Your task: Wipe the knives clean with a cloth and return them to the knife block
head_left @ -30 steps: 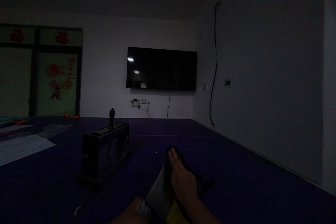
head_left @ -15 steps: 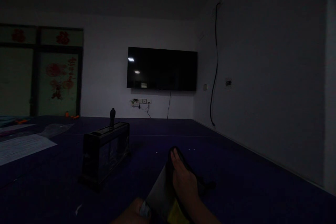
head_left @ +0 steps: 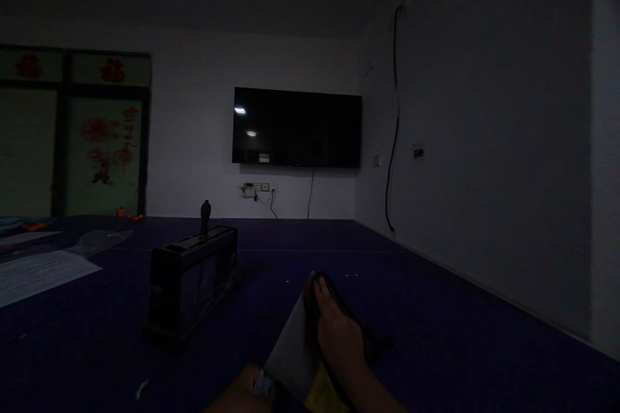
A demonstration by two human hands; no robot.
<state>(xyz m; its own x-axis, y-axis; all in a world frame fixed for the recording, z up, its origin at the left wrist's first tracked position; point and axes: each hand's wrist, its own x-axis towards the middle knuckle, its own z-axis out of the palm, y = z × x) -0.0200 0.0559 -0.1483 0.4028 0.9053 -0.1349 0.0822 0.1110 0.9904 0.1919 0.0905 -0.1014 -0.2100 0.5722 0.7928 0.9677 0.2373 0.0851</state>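
In the dim light, a broad flat grey piece, apparently the blade of a kitchen knife [head_left: 290, 345], slants up from the bottom centre. My left hand [head_left: 245, 390], closed at its lower end, grips a pale bluish-grey part that looks like the handle. My right hand [head_left: 339, 339] lies along the blade's right side, fingers together and extended, pressing a dark cloth [head_left: 369, 343] against it. Yellow material [head_left: 325, 392] shows beneath my right wrist. Left of my hands a black knife block [head_left: 194, 287] stands upright, one dark handle [head_left: 205, 216] sticking out of its top.
The purple surface [head_left: 271, 300] stretches to the walls. Printed paper [head_left: 46, 274] and clear plastic [head_left: 101, 242] lie at the left, with small orange things [head_left: 130, 215] behind. A television [head_left: 296, 129] hangs on the far wall; a black cable [head_left: 394, 122] runs down the right wall.
The view has shifted slightly, so the room appears a little further left. Slightly more of the grey blade's tip shows above my right fingers. Both hands keep their grip.
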